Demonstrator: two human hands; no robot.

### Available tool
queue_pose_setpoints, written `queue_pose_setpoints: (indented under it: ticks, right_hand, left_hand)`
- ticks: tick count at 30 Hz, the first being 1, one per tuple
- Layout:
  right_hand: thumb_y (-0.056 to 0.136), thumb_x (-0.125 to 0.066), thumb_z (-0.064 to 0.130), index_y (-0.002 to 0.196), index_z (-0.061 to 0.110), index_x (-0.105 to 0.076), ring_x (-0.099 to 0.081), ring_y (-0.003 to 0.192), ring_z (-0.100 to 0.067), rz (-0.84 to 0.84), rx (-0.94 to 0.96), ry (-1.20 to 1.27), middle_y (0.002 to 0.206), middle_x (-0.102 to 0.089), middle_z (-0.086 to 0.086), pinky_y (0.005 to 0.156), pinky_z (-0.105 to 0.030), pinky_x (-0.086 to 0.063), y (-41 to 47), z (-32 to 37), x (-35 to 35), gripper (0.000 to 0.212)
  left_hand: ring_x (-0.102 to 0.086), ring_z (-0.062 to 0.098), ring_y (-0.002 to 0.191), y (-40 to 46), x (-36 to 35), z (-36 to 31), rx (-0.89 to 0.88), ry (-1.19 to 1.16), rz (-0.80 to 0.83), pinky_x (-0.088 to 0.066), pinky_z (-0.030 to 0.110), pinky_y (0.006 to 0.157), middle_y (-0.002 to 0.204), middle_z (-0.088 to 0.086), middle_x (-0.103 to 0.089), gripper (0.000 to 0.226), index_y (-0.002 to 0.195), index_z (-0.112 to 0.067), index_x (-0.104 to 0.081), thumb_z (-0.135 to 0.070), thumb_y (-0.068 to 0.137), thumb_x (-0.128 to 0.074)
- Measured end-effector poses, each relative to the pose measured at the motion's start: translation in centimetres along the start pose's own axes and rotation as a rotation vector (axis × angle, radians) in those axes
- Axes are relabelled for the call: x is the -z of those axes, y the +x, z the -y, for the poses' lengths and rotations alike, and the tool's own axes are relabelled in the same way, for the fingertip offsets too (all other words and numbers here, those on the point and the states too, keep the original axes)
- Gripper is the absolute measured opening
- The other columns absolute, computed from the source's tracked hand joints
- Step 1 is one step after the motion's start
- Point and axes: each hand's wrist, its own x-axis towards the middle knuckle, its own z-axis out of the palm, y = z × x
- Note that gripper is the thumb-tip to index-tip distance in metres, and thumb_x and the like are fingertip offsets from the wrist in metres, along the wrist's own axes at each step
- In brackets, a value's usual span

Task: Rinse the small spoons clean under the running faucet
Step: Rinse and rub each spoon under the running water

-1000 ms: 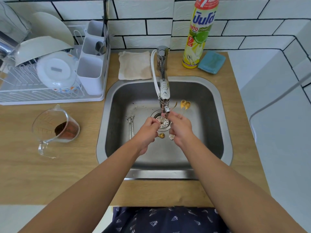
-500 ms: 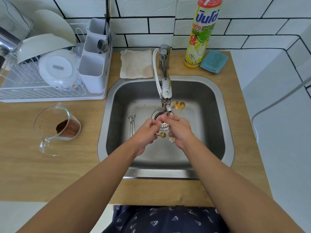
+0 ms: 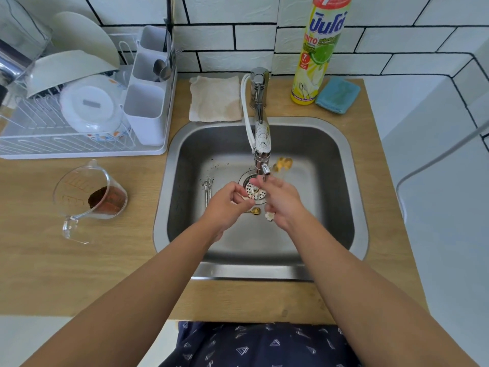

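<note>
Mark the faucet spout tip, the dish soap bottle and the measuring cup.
faucet spout tip (image 3: 266, 169), head view, on the nozzle end.
dish soap bottle (image 3: 318, 53), head view, on the label.
measuring cup (image 3: 79, 181), head view, on its clear wall.

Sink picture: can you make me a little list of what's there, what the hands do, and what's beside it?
sink: steel, set in a wooden counter
faucet: spout over the drain
left hand: pinches a small gold spoon
right hand: under the spout, grips gold spoons
silver spoons: lying on the sink floor
left side: measuring cup, dish rack
behind: cloth, soap bottle, sponge
</note>
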Motion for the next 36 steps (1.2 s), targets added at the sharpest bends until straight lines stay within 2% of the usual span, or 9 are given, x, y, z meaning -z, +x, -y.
queue_pose_setpoints:
  ticks: [3, 8, 12, 16, 22, 26, 31, 33, 36]
  right_hand:
    - [0.087, -0.079, 0.025, 0.094, 0.025, -0.069, -0.046, 0.056, -0.009, 0.041, 0.028, -0.136, 0.103, -0.079, -0.006, 0.044, -0.023, -0.030, -0.3, -0.6, -0.8, 0.012]
    - [0.095, -0.073, 0.018, 0.089, 0.022, -0.063, -0.040, 0.033, 0.001, -0.103, 0.090, 0.021, 0.076, -0.076, 0.005, 0.034, -0.018, -0.028, 0.3, -0.2, -0.6, 0.012]
    - [0.106, -0.053, 0.031, 0.091, 0.024, -0.066, -0.053, 0.044, 0.008, -0.044, 0.153, -0.190, 0.085, -0.081, 0.011, 0.045, -0.016, -0.036, 0.1, -0.8, -0.7, 0.022]
    - [0.102, -0.059, 0.034, 0.097, 0.026, -0.067, -0.055, 0.050, 0.013, 0.056, 0.183, -0.301, 0.089, -0.081, 0.012, 0.059, -0.023, -0.034, 0.0, -1.5, -0.5, 0.013]
    - [0.104, -0.053, 0.045, 0.104, 0.018, -0.070, -0.042, 0.036, 0.000, 0.046, 0.117, -0.256, 0.094, -0.081, 0.010, 0.051, -0.024, -0.030, 0.0, -1.4, -0.5, 0.032]
    - [0.103, -0.058, 0.043, 0.104, 0.019, -0.070, -0.025, 0.040, -0.006, 0.068, 0.043, -0.129, 0.099, -0.081, 0.000, 0.041, -0.021, -0.026, 0.0, -1.2, 0.2, 0.027]
    - [0.098, -0.053, 0.019, 0.110, 0.009, -0.068, -0.020, 0.038, -0.006, 0.106, -0.080, 0.048, 0.102, -0.081, -0.008, 0.035, -0.020, -0.023, 0.3, -0.4, 0.5, 0.022]
    - [0.100, -0.050, 0.018, 0.110, 0.011, -0.067, -0.019, 0.038, -0.006, 0.124, -0.084, 0.083, 0.100, -0.081, -0.005, 0.036, -0.020, -0.021, 0.4, -0.2, 0.3, 0.020]
    - [0.104, -0.055, 0.021, 0.105, 0.013, -0.069, -0.021, 0.038, -0.003, 0.191, -0.032, 0.107, 0.100, -0.080, 0.001, 0.036, -0.018, -0.022, 0.5, 0.0, 0.7, 0.016]
  left_hand:
    - [-0.048, 0.011, 0.051, -0.3, 0.3, 0.4, -0.013, 0.042, -0.043, -0.041, 0.025, 0.047, 0.062, -0.003, -0.056, 0.019, 0.083, -0.014, -0.062, -0.019, 0.083, -0.080]
    - [-0.055, 0.011, 0.047, -1.0, 1.5, 1.3, -0.095, 0.278, -0.129, -0.053, 0.035, 0.052, 0.067, 0.003, -0.063, 0.021, 0.078, -0.011, -0.063, -0.022, 0.084, -0.080]
    - [-0.061, 0.014, 0.048, -1.4, 2.9, 2.2, 0.103, 0.102, 0.109, -0.055, 0.028, 0.048, 0.067, 0.010, -0.060, 0.024, 0.079, -0.005, -0.057, -0.017, 0.087, -0.077]
    - [-0.064, 0.018, 0.053, -1.5, 4.2, 2.5, 0.240, 0.058, 0.264, -0.056, 0.028, 0.051, 0.067, 0.008, -0.061, 0.021, 0.081, -0.007, -0.058, -0.016, 0.087, -0.076]
    - [-0.065, 0.019, 0.056, -1.7, 4.4, 2.3, 0.263, 0.049, 0.309, -0.057, 0.029, 0.054, 0.070, 0.009, -0.063, 0.019, 0.085, -0.006, -0.061, -0.016, 0.087, -0.076]
    - [-0.064, 0.015, 0.051, -1.3, 4.1, 2.4, 0.141, 0.223, 0.140, -0.055, 0.028, 0.050, 0.070, 0.009, -0.065, 0.021, 0.082, -0.006, -0.061, -0.018, 0.087, -0.077]
    - [-0.061, 0.024, 0.075, -1.2, 3.6, 2.7, -0.339, 0.829, -0.196, -0.054, 0.039, 0.066, 0.084, 0.002, -0.063, 0.016, 0.082, -0.013, -0.060, -0.022, 0.089, -0.071]
    - [-0.060, 0.024, 0.071, -1.3, 3.4, 2.9, -0.397, 0.819, -0.186, -0.053, 0.039, 0.064, 0.083, 0.003, -0.061, 0.018, 0.081, -0.012, -0.061, -0.023, 0.089, -0.072]
    - [-0.066, 0.018, 0.055, -1.0, 3.1, 2.1, -0.253, 0.500, -0.052, -0.058, 0.032, 0.055, 0.076, 0.004, -0.066, 0.018, 0.083, -0.009, -0.068, -0.025, 0.089, -0.075]
